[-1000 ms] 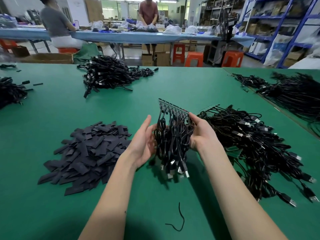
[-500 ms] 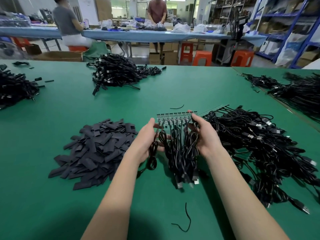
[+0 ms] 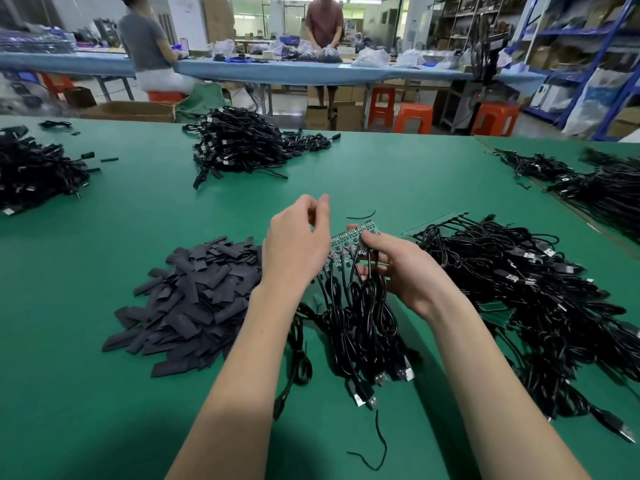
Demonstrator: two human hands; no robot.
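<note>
Here, the right hand (image 3: pixel 405 268) is pinching a thin green strip (image 3: pixel 346 242) of small circuit boards at its right end, just above the matte green table (image 3: pixel 104 393), with glossy black cables (image 3: pixel 360 320) trailing from it in loops onto the tabletop. The left hand (image 3: pixel 296 245) is hovering over the strip's left end, fingers curling toward the thumb; whether they are pinching anything, I cannot tell. Flat, dull black sleeves (image 3: pixel 194 299) are lying piled at left, and a tangled heap (image 3: pixel 519 282) of cables at right.

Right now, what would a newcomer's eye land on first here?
At centre, the right grip pinches a green strip of small circuit boards trailing black cables. A heap of flat black sleeve pieces lies to its left on the green table, and a tangled mound of black USB cables to its right.
</note>
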